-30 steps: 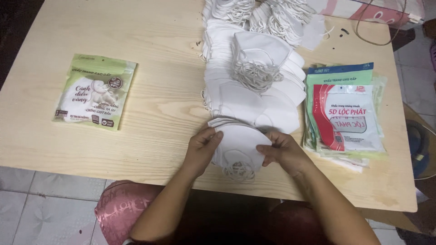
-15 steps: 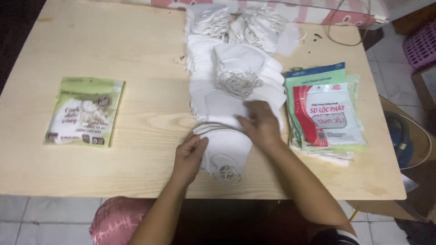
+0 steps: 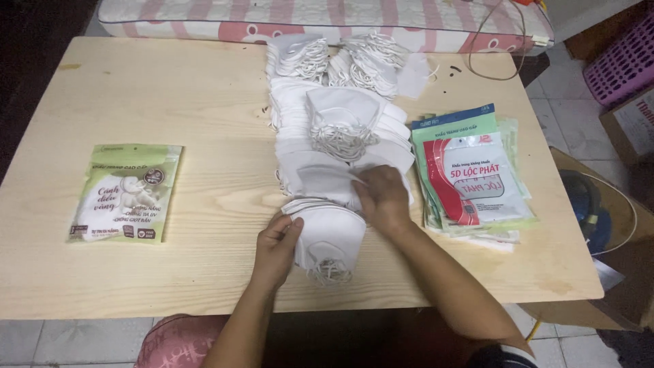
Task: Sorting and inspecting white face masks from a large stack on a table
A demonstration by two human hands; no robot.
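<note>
My left hand [image 3: 276,244] grips the left edge of a small stack of white folded face masks [image 3: 330,235] near the table's front edge, with ear loops hanging at its bottom. My right hand [image 3: 383,197] lies just above that stack, its fingers pinching a single white mask [image 3: 320,178] from the long heap of loose white masks [image 3: 340,116] that runs up the middle of the table.
A green printed mask packet [image 3: 126,192] lies on the left of the wooden table [image 3: 170,102]. A pile of red, white and green packets [image 3: 473,178] sits at the right. A pink patterned mattress edge [image 3: 204,17] borders the far side, with boxes and a pink basket [image 3: 623,65] to the right.
My right hand has left the small stack's right edge and moved up onto the heap of loose masks. My left hand has kept its hold on the stack.
</note>
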